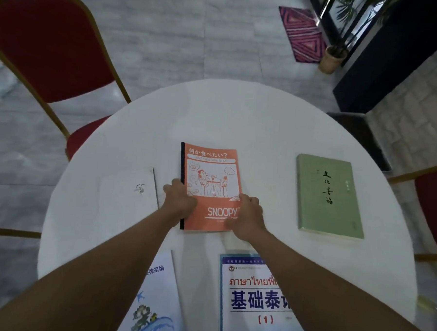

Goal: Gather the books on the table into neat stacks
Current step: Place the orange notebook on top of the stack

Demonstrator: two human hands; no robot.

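An orange Snoopy notebook (212, 175) lies flat in the middle of the round white table (240, 121). My left hand (179, 201) grips its dark spine edge at the lower left. My right hand (247, 217) holds its lower right corner. A white book marked 55 (128, 193) lies to the left. A green book (328, 196) rests to the right. Near me sit a white book with a blue wave picture (154, 301) and a blue-bordered Thai textbook (250, 306), both partly covered by my forearms.
A red chair with a gold frame (49, 42) stands at the table's far left. Another red chair (433, 202) is at the right edge. A potted plant (332, 57) and a patterned mat (304, 33) are on the floor beyond.
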